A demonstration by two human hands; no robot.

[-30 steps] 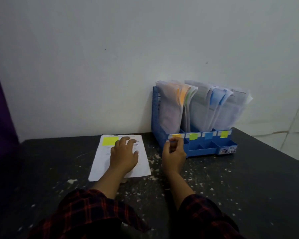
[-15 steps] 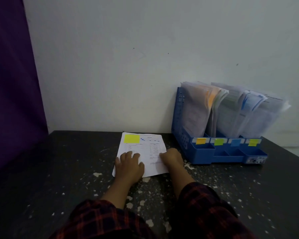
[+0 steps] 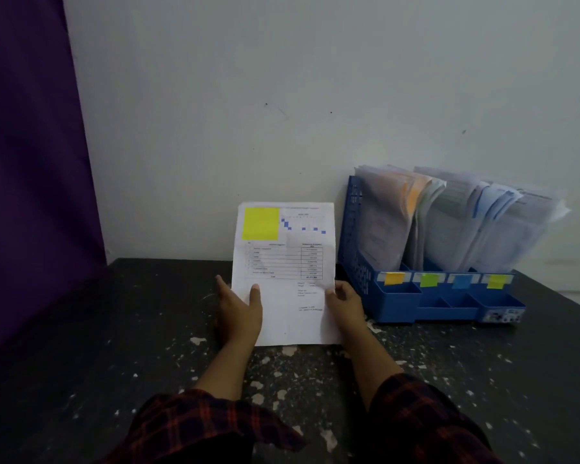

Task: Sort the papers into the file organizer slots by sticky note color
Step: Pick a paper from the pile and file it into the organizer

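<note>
Both hands hold a white printed sheet (image 3: 283, 272) with a yellow square sticky note (image 3: 261, 224), lifted upright above the dark speckled table (image 3: 114, 329). Left hand (image 3: 238, 313) grips the left edge, thumb in front; right hand (image 3: 345, 304) pinches the right edge. Step: carry to slot. Next, probably the yellow-tagged rightmost slot (image 3: 496, 281) of the blue plastic file organizer (image 3: 399, 304).

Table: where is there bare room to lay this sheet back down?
Free: the dark table between the purple curtain and the left hand, and the near strip before the file organizer. Crowded: the organizer's paper-stuffed slots beside the held sheet.
</note>
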